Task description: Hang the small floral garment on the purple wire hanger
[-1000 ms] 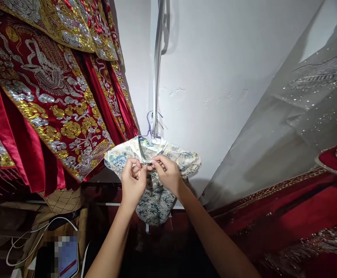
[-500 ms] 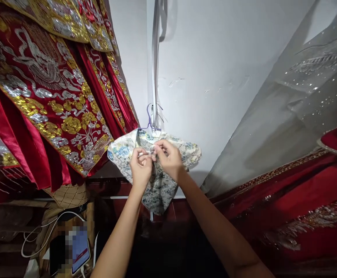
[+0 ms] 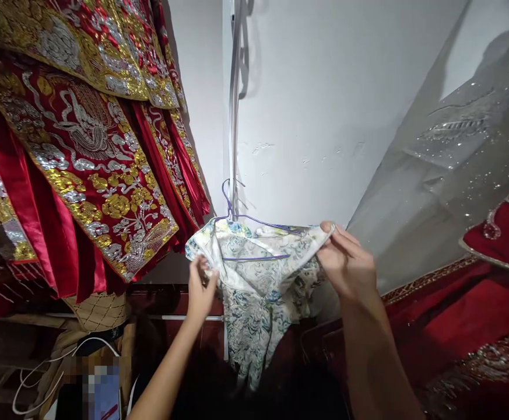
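Hands, pair, parted: right hand pinching one front edge of floral garment, left hand at the opposite shoulder.
Garment on purple hanger before white wall; half a second ago both hands met at the neckline, now the front is spread wide. Left grip: cannot tell. Front apparently unfastened, leaving the hanger's lower bar exposed.

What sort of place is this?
Probably a costume shop or wardrobe room: embroidered red garments hang at left, glittery pale fabric at right, and a floral garment on a purple hanger.
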Demonstrator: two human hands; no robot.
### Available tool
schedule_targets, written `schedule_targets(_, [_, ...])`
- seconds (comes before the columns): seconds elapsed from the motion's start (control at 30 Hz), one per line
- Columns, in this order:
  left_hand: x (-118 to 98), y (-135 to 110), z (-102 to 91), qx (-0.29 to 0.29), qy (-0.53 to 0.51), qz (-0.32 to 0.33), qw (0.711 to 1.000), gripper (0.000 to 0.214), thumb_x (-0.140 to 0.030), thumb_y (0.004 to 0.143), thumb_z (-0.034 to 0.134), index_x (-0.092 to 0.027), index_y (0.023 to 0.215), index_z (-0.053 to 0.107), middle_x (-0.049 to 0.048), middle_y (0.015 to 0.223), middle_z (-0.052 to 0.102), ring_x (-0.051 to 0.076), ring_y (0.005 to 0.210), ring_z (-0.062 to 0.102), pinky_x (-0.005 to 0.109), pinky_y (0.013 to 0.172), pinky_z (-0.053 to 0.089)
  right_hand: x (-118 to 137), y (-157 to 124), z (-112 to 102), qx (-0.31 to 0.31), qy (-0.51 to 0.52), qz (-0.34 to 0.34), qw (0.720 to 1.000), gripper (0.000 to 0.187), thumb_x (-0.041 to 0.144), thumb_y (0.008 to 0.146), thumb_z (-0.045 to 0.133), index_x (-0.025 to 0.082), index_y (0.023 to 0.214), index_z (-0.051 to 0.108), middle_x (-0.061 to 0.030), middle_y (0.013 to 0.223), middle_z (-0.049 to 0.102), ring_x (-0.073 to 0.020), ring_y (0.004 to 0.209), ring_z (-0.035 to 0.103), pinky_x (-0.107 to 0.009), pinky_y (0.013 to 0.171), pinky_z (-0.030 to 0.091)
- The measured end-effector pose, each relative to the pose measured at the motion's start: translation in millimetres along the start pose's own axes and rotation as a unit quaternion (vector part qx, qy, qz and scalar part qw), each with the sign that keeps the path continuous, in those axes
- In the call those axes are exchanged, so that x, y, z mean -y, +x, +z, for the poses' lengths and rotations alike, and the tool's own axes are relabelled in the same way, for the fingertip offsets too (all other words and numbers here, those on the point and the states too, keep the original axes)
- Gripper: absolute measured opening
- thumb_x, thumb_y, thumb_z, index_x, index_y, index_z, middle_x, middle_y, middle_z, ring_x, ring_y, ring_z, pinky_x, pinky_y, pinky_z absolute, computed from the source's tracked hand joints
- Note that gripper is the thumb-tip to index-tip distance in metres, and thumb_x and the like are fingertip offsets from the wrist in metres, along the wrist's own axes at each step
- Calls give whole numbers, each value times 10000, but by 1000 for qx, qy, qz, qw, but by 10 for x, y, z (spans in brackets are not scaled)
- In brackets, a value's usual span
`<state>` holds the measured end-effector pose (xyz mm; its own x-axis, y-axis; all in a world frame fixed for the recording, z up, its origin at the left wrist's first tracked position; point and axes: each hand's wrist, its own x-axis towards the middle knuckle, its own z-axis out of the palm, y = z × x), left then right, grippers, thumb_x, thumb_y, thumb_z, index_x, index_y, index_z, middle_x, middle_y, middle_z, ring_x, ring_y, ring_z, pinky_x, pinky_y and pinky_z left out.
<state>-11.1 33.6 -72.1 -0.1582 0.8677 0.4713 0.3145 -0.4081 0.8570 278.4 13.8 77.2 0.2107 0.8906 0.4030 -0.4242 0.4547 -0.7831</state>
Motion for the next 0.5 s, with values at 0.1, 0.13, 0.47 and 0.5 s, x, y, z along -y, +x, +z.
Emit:
schedule_targets(0.1, [-186,532,-29,-84,77,29,993,754,-435,785,708,-238,1437,384,147,1478,411,339,1391,359,489,1152,275,-10,-174,-156,18,-12,35,999,116,342,791,663,235,791,619,-33,707,522,-183,618,472,-331,558,455])
schedule_targets(0.13, [-227,686,-39,-80,83,22,993,699,-431,759,723,-238,1381,469,132,1453,444,339,1389,353,479,1154,261,-7,-218,-179,26,-11,44,999,116,335,790,668,232,790,612,-34,712,528,-184,618,480,-336,562,462])
schedule_targets(0.47, [61,782,-282,-17,-82,-166,983,343,-435,755,632,-177,554,530,-4,529,538,173,561,499,258,531,361,31,164,-669,-157,70,7,985,79,228,774,628,235,839,585,-53,810,650,-226,835,652,-384,736,596])
schedule_targets(0.5, [96,724,-295,-24,-109,-185,976,340,-448,737,647,-168,571,552,0,538,556,169,548,508,255,522,365,-92,146,-725,-179,33,18,983,100,199,753,647,229,825,584,-40,785,651,-205,800,648,-347,704,595])
